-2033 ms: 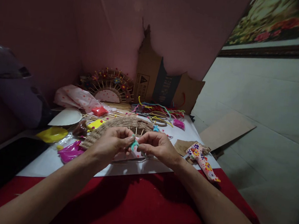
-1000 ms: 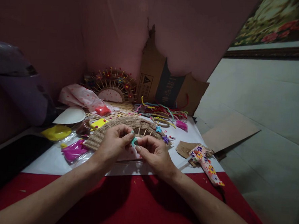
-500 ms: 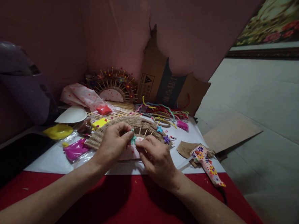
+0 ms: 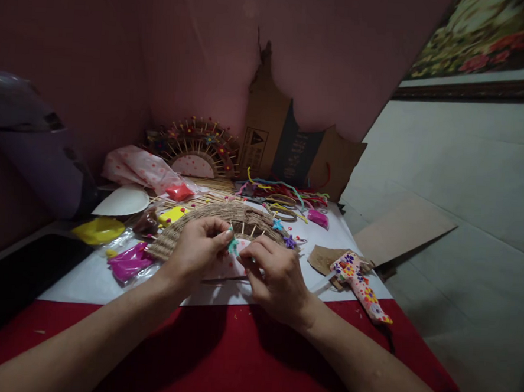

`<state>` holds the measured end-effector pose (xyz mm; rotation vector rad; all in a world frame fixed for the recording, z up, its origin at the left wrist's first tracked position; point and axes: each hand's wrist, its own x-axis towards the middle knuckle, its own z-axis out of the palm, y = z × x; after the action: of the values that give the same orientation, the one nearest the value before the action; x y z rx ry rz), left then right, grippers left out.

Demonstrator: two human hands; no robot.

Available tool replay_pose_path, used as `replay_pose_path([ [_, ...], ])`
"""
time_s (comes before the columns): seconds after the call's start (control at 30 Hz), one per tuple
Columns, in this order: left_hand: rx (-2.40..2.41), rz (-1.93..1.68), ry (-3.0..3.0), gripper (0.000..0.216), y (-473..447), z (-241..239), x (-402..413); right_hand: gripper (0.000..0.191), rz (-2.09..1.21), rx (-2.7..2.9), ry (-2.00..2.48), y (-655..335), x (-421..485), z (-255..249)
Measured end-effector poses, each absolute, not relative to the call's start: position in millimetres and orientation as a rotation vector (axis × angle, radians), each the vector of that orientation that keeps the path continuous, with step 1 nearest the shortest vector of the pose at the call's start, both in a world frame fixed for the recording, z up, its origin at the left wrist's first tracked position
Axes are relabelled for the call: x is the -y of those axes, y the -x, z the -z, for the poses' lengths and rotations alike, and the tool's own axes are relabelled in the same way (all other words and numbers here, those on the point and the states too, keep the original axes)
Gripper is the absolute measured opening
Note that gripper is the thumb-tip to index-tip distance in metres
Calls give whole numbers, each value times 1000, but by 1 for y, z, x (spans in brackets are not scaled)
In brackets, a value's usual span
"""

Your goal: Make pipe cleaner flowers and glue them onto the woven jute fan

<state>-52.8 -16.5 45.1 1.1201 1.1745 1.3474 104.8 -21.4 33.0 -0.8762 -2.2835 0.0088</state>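
Observation:
Between my hands is a small teal pipe cleaner point(image 4: 233, 247), bent into a looped shape. My left hand point(image 4: 199, 246) pinches its upper end between thumb and forefinger. The curled fingers of my right hand point(image 4: 278, 280) are closed at its lower right side, the tips partly hidden. Just behind lies a twine-wrapped half-round fan shape point(image 4: 216, 215) with short sticks and a pale, red-dotted centre point(image 4: 222, 268). A blue pipe-cleaner flower point(image 4: 277, 225) and a purple flower point(image 4: 290, 241) sit at its right end.
A floral-covered glue gun point(image 4: 358, 282) rests by torn cardboard point(image 4: 323, 257) on the right. Scissors point(image 4: 282, 212) and loose pipe cleaners point(image 4: 262, 185) lie behind. Magenta point(image 4: 129, 263) and yellow point(image 4: 99, 231) packets are at left. A finished-looking fan point(image 4: 194, 147) leans at the back wall.
My right fingertips have shifted slightly away from the middle of the teal pipe cleaner, showing more of its loop. My left hand keeps its pinch. The whole view has moved a little.

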Motion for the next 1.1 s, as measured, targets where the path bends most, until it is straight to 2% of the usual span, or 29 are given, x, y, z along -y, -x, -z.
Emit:
replay_pose_path([
  [0.27, -1049, -1267, -773, 18, 49, -44, 17, 12, 8, 2320, 820, -100, 24, -29],
  [0.7, -1173, -1376, -913, 22, 46, -33, 16, 18, 247, 2361, 865, -92, 32, -26],
  [1.1, -1291, -1355, -1095, 21, 44, -35, 17, 15, 149, 2328, 753, -92, 32, -28],
])
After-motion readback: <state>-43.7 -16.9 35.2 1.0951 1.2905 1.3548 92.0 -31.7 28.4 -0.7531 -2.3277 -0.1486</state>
